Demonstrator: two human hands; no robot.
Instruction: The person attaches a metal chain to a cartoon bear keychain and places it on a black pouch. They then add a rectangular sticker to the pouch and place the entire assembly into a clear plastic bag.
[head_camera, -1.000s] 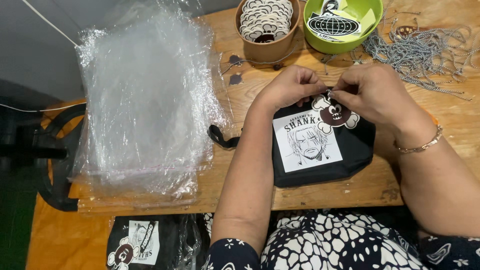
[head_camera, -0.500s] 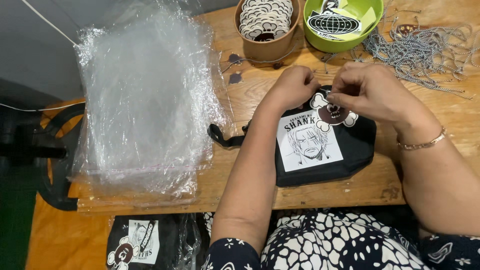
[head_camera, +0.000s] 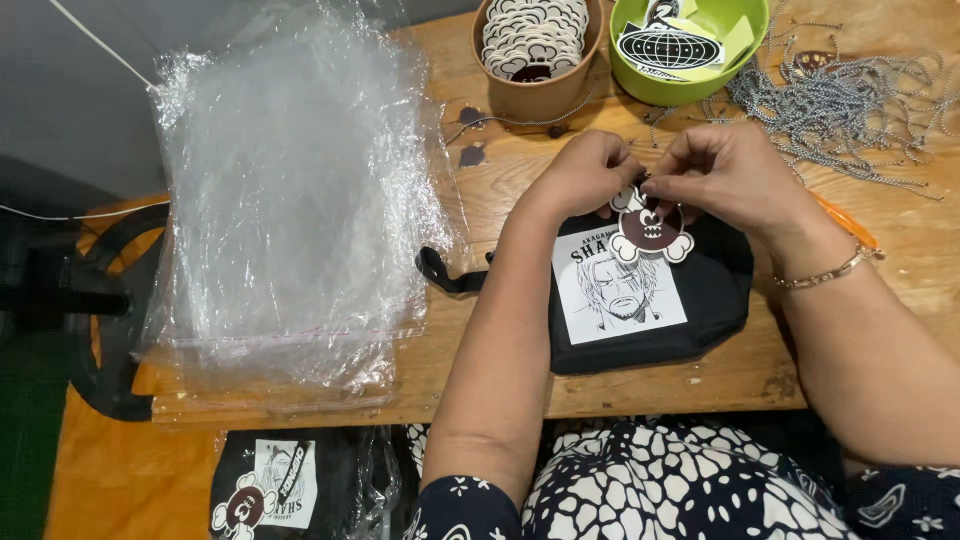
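Your left hand (head_camera: 588, 172) and right hand (head_camera: 722, 172) both pinch the top of the skull-shaped tag (head_camera: 650, 230), fingertips closed tight on it. The tag lies over the black pouch (head_camera: 715, 290) on the wooden table (head_camera: 500, 330).

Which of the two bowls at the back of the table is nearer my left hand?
The brown bowl, stacked with white cloud-shaped tags, sits just behind the left hand. The green bowl stands further right, behind the right hand.

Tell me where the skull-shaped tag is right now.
In the head view, the skull-shaped tag sits right of centre, pinched by both hands at the top edge of the black pouch, below the brown cup.
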